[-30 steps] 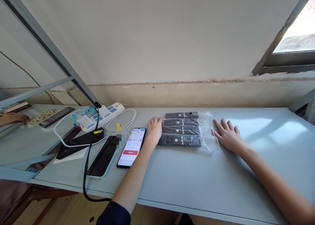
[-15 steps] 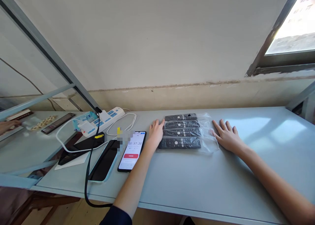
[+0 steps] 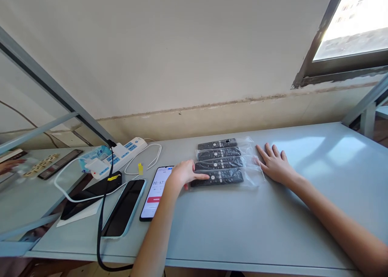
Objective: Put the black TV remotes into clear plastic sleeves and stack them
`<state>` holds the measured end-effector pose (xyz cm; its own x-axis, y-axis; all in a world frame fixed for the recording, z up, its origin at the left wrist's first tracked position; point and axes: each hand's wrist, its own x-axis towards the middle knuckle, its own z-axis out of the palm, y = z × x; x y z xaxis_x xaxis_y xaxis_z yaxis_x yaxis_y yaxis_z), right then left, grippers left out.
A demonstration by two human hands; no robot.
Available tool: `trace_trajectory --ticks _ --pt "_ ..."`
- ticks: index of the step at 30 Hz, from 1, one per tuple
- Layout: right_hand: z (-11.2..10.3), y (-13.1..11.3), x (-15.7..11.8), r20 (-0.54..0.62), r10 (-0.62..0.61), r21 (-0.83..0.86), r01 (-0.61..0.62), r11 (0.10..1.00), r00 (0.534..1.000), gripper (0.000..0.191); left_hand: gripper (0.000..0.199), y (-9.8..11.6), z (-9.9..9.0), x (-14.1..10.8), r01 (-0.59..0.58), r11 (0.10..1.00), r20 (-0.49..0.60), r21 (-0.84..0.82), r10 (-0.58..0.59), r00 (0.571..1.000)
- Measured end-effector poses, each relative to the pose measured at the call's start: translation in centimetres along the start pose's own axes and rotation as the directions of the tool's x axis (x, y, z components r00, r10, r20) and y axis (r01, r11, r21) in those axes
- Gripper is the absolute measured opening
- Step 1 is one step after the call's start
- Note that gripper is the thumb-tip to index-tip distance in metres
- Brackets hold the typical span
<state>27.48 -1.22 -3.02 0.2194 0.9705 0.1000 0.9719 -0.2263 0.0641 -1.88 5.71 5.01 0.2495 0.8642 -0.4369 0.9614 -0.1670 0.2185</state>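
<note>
Several black remote controls [image 3: 216, 153] in clear plastic bags lie side by side in a column on the grey desk. My left hand [image 3: 182, 172] is at the left end of the nearest remote control [image 3: 224, 177]. One finger stretches across its top, another tip shows at its near edge, and the rest are curled. My right hand [image 3: 277, 163] lies flat on the desk with fingers spread. Its thumb side meets the loose ends of the plastic bags [image 3: 253, 174]. Under my left wrist, a phone [image 3: 151, 198] showing a timer is partly covered.
Left of the timer phone lies a dark phone in a light blue case [image 3: 124, 208]. Behind it are a white power strip [image 3: 124, 155], a white cable [image 3: 157, 152] and a black pouch [image 3: 87, 194]. A black cord hangs over the desk's front edge. Another person's hand [image 3: 10, 165] shows far left.
My left hand has moved nearer along the remote controls' left ends and turned, now gripping the nearest one. My right hand stays spread on the desk. The view has shifted slightly.
</note>
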Motion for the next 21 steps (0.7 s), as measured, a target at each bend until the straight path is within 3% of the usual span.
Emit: trace_trajectory --ticks 6,14,18,21 --pt "0.3 0.3 -0.1 -0.045 -0.041 -0.020 0.040 0.999 0.998 0.071 0.055 0.4 0.6 0.0 -0.012 0.995 -0.024 -0.100 0.010 1.000" --pt "-1.2 -0.5 -0.7 0.002 -0.036 -0.067 0.036 0.997 0.999 0.064 0.061 1.1 1.2 0.0 -0.007 0.979 -0.024 -0.204 0.002 1.000" --pt "-1.1 -0.1 -0.5 0.017 -0.044 -0.056 0.045 0.997 0.999 0.063 0.044 1.0 1.1 0.3 -0.025 0.983 -0.046 -0.183 0.016 0.999" --pt "-0.7 0.7 -0.3 -0.022 -0.103 -0.038 0.102 0.994 0.994 0.062 0.039 0.8 0.4 0.4 0.049 0.994 -0.114 -0.095 -0.060 0.992"
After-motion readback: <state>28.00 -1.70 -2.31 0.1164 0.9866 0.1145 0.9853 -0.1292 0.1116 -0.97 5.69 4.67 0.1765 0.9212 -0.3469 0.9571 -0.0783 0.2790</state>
